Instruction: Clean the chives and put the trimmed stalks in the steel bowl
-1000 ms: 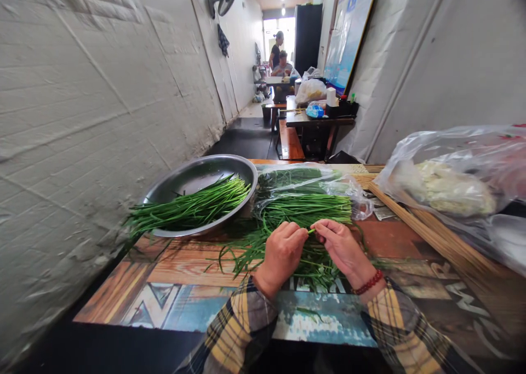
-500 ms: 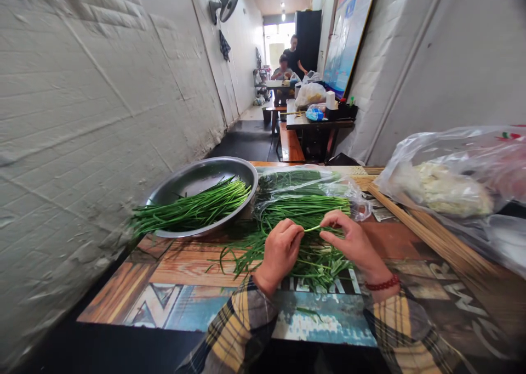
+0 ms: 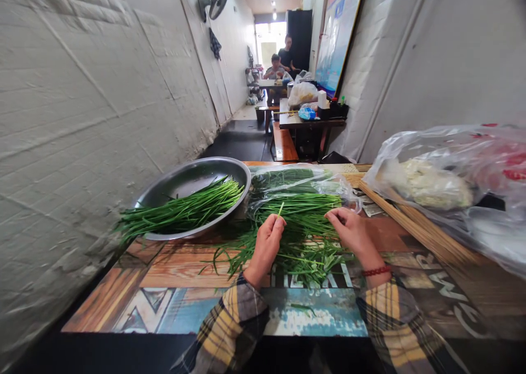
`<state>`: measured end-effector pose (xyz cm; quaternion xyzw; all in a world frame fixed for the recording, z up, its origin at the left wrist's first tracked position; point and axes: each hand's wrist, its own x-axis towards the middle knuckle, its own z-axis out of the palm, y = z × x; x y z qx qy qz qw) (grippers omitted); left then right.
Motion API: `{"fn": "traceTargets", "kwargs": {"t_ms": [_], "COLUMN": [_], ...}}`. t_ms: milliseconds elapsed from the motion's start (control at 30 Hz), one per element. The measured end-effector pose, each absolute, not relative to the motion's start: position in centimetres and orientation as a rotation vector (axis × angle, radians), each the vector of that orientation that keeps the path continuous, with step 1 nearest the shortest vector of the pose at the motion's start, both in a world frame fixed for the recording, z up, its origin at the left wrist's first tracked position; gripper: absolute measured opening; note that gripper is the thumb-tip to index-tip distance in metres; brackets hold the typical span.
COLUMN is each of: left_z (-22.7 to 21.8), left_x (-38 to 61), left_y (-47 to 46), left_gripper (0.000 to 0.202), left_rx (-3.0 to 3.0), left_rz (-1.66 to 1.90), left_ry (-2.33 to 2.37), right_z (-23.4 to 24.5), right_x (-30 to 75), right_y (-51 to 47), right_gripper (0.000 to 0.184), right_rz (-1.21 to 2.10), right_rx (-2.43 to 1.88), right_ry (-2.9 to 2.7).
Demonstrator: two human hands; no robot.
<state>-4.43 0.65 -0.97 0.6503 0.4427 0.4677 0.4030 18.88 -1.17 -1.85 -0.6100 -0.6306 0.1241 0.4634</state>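
Observation:
My left hand (image 3: pixel 266 248) is closed on a green garlic chive stalk (image 3: pixel 281 209), whose pale cut end points up above the thumb. My right hand (image 3: pixel 349 231), with a red bead bracelet at its wrist, hovers by the right ends of the chives; thumb and fingertips are pinched together, and whatever is between them is too small to tell. Behind both hands a pile of garlic chives (image 3: pixel 304 207) lies partly in a clear plastic bag (image 3: pixel 316 176). Loose leaves and trimmings (image 3: pixel 316 261) are scattered below the hands. More chives (image 3: pixel 197 207) rest in a metal basin (image 3: pixel 160 185) at left, leaves overhanging its rim.
Wooden skewers (image 3: pixel 415 226) lie to the right beside a clear bag of whitish food (image 3: pixel 431 182). The patterned table (image 3: pixel 184 308) ends at a front edge near my forearms. A wall (image 3: pixel 82 143) runs along the left. Two people are at a farther table.
My hands have moved apart: the left went slightly left with the stalk, now upright instead of stretched sideways between both hands. My right fingers have closed together. The view has shifted slightly.

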Motion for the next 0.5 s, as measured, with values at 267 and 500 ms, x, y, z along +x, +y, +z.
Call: {"fn": "traceTargets", "kwargs": {"t_ms": [267, 500], "left_z": [-0.84, -0.82], "left_x": [-4.21, -4.21], "left_y": [0.69, 0.58], "left_gripper": [0.029, 0.028], "left_rx": [1.616, 1.665], "left_rz": [1.181, 1.205], "left_ry": [1.147, 1.113], "right_z": [-2.00, -2.02], "right_x": [19.09, 18.50], "right_y": [-1.85, -1.55], "right_gripper": [0.024, 0.023], "right_rz": [-0.142, 0.209], "right_rx": [-1.697, -1.528], "right_ry": [-1.930, -1.739]}}
